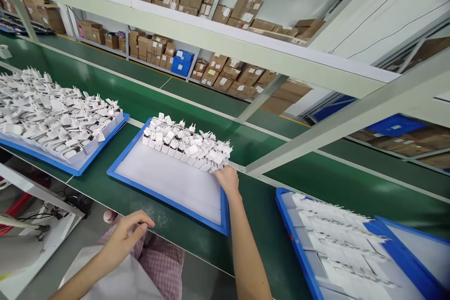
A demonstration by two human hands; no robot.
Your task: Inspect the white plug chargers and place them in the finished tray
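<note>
A blue-rimmed tray point(168, 197) with a white lining lies in the middle of the green bench. Along its far side stand packed rows of white plug adapters point(186, 143), many with their prongs up. My right hand point(228, 179) reaches to the right end of these rows, thumb and fingers closed around a white plug adapter there; the fingertips are partly hidden among the adapters. My left hand point(128, 234) hovers by the bench's front edge, left of the tray's near side. Its fingers are loosely bent with the thumb apart, and it holds nothing.
At the left, another blue tray point(79, 168) is full of white adapters with cables. Blue trays with white parts point(298, 243) sit at the right. A pale metal frame point(274, 159) crosses above the bench point(253, 225). Cardboard boxes point(214, 72) fill shelves behind.
</note>
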